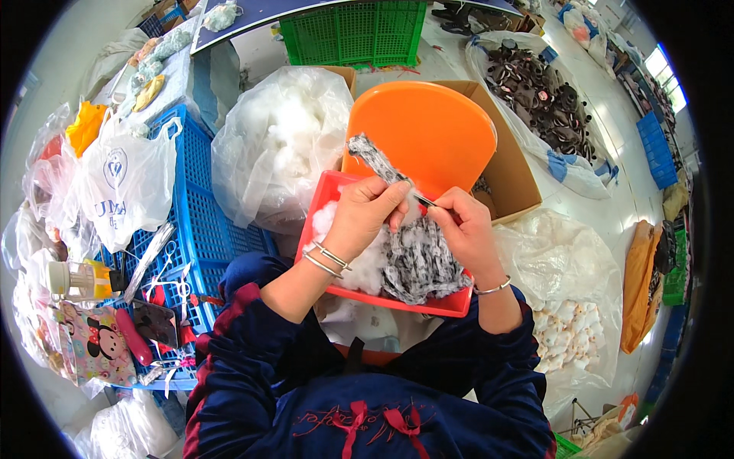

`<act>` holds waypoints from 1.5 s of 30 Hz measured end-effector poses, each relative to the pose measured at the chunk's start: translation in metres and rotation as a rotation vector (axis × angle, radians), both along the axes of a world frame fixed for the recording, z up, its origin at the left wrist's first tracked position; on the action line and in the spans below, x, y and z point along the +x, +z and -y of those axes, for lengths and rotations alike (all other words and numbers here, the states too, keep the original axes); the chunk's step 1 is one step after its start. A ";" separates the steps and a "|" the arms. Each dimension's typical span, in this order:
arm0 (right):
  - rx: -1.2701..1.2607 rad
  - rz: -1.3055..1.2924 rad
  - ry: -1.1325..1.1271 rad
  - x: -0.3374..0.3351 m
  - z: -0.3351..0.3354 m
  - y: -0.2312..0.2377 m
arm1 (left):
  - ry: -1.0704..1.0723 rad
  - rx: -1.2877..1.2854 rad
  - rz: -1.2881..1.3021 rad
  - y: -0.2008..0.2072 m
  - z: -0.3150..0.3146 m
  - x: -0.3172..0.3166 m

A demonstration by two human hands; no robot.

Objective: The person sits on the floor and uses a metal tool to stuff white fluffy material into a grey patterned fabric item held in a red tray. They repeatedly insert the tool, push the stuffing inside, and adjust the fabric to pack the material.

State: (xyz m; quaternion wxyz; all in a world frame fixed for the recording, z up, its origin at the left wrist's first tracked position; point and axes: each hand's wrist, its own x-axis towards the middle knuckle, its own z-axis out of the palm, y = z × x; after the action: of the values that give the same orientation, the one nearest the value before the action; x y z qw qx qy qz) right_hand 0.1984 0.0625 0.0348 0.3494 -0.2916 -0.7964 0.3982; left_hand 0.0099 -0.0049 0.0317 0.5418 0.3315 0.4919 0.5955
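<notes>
My left hand pinches a narrow grey-and-black fuzzy fabric piece, whose free end points up and away to the left. In my right hand is a thin dark metal stick-like tool, its far end reaching into or against the fabric beside my left fingers; the tip is hidden. Below both hands, a red plastic tray rests over my lap. White fluffy stuffing fills its left part, and a heap of similar grey fuzzy pieces lies on the right.
An orange chair stands just beyond the tray, before a cardboard box. Left are a clear bag of stuffing and a blue crate with scissors and a phone. Right lies a bag of small white pieces.
</notes>
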 end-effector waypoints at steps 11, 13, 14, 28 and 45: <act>-0.110 -0.018 -0.005 0.000 -0.001 -0.008 | 0.057 0.052 0.016 -0.002 -0.003 -0.015; -0.178 -0.054 0.012 -0.002 0.000 -0.012 | 0.068 0.076 0.002 -0.007 -0.002 -0.008; -0.213 -0.072 0.021 -0.003 0.002 -0.015 | 0.078 0.080 -0.012 -0.009 -0.002 -0.003; -0.270 -0.105 0.042 -0.006 0.002 -0.011 | 0.081 -0.035 -0.066 0.012 -0.001 -0.015; -0.216 -0.056 0.090 -0.007 -0.001 -0.008 | -0.016 0.023 -0.081 0.004 0.000 -0.014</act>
State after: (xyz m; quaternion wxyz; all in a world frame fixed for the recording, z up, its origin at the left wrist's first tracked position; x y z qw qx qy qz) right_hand 0.1916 0.0636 0.0269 0.3199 -0.2802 -0.7511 0.5050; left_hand -0.0042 -0.0052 0.0354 0.5221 0.3655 0.5039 0.5830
